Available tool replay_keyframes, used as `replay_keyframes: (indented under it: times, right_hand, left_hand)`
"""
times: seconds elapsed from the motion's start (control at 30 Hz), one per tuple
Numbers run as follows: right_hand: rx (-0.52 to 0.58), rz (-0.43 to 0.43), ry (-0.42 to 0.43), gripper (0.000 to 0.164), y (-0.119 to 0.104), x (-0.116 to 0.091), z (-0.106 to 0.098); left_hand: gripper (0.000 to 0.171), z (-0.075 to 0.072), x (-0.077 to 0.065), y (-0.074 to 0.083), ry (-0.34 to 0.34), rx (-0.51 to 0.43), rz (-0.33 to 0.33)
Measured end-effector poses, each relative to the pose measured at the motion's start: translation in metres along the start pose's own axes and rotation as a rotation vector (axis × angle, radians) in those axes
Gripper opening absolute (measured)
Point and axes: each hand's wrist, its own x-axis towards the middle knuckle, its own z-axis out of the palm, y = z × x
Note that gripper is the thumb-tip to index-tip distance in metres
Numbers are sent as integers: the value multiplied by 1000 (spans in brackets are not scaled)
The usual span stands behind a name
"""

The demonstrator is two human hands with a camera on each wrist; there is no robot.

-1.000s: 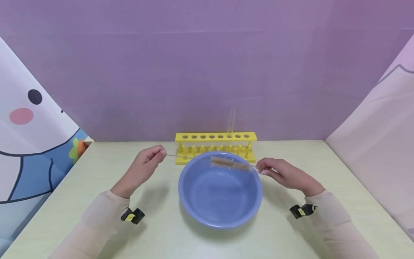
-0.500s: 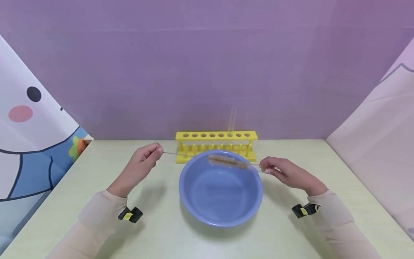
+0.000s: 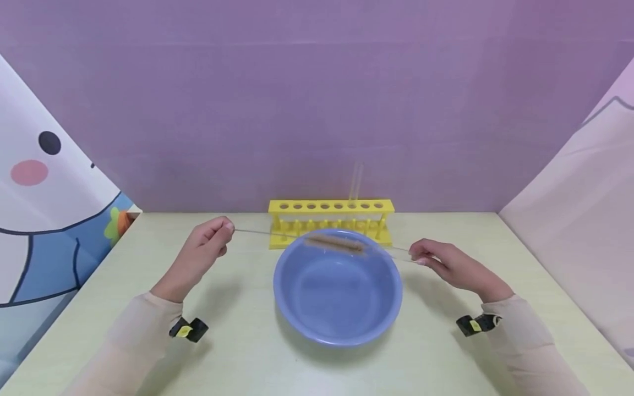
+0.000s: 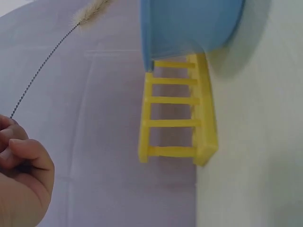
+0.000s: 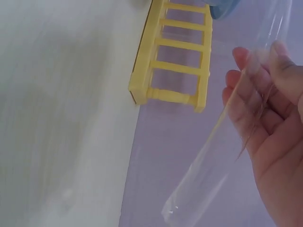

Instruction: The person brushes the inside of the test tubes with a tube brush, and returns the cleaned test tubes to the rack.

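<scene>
My left hand point(image 3: 205, 247) pinches the thin twisted-wire handle of a test tube brush point(image 3: 334, 243), whose tan bristles lie blurred over the far part of a blue basin point(image 3: 337, 297). In the left wrist view the wire point(image 4: 43, 65) bends up from the fingers to fluffy bristles at the top edge. A clear glass test tube point(image 5: 203, 161) lies between the thumb and fingers of my right hand point(image 3: 451, 264), its rounded end sticking out past the palm. The tube's other end points at the bristles, over the basin's right rim.
Behind the basin stands a yellow test tube rack point(image 3: 330, 206) with one clear tube point(image 3: 356, 181) upright in it. The pale table point(image 3: 238, 352) ends at a purple cloth backdrop point(image 3: 317, 110). Printed cloths hang at both sides.
My hands have moved apart, the left one to the left with the brush, the right one to the right with the test tube. The bristles have shifted left over the basin.
</scene>
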Motion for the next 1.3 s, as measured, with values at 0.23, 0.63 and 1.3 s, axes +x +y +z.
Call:
replay_keyframes:
  times: [0.23, 0.63, 1.3]
  right_hand:
    - [43, 67, 71, 19, 1, 0, -4]
    - [260, 97, 341, 17, 7, 37, -16]
    - [421, 310, 452, 32, 18, 111, -34]
  left_hand:
    - [31, -6, -6, -7, 8, -32, -13]
    - [27, -4, -8, -6, -11, -21, -76]
    - [27, 4, -9, -1, -51, 31, -161]
